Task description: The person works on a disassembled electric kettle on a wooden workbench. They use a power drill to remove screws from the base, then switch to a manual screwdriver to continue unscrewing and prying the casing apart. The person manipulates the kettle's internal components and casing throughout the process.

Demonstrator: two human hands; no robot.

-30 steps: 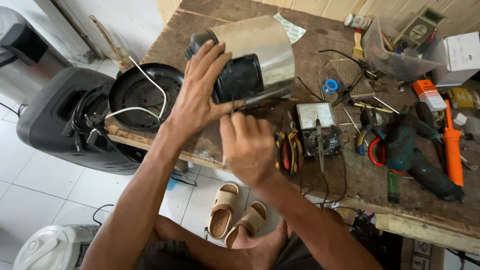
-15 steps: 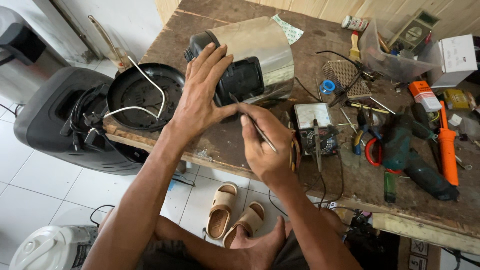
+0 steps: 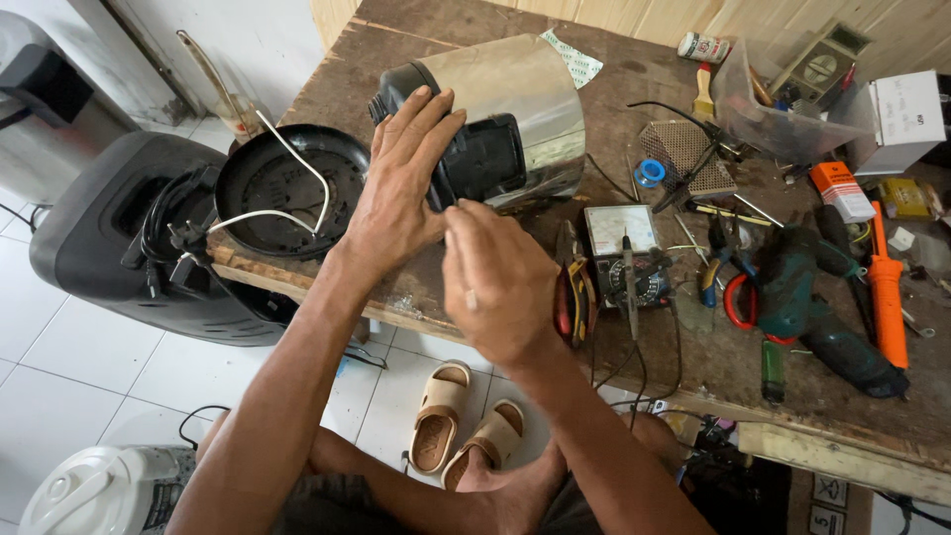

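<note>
A shiny steel appliance body (image 3: 525,99) lies on its side on the wooden bench, its black base (image 3: 485,159) turned toward me. My left hand (image 3: 401,193) rests flat on that base, fingers spread. My right hand (image 3: 495,282) hovers just below the base with its back up and the fingers pinched together near the black plastic. They seem to grip a thin metal tool, of which only a small glint shows between the fingers.
A black round pan (image 3: 282,183) with a white cable lies at the bench's left end, above a black appliance (image 3: 109,248). To the right are a multimeter (image 3: 624,248), pliers (image 3: 573,297), a green drill (image 3: 812,297) and an orange tool (image 3: 887,287). Sandals (image 3: 466,431) are on the floor.
My right hand has turned its back upward and brought its fingertips up to the black base; the thin tool seen half a second ago is now mostly hidden. The left hand stayed put.
</note>
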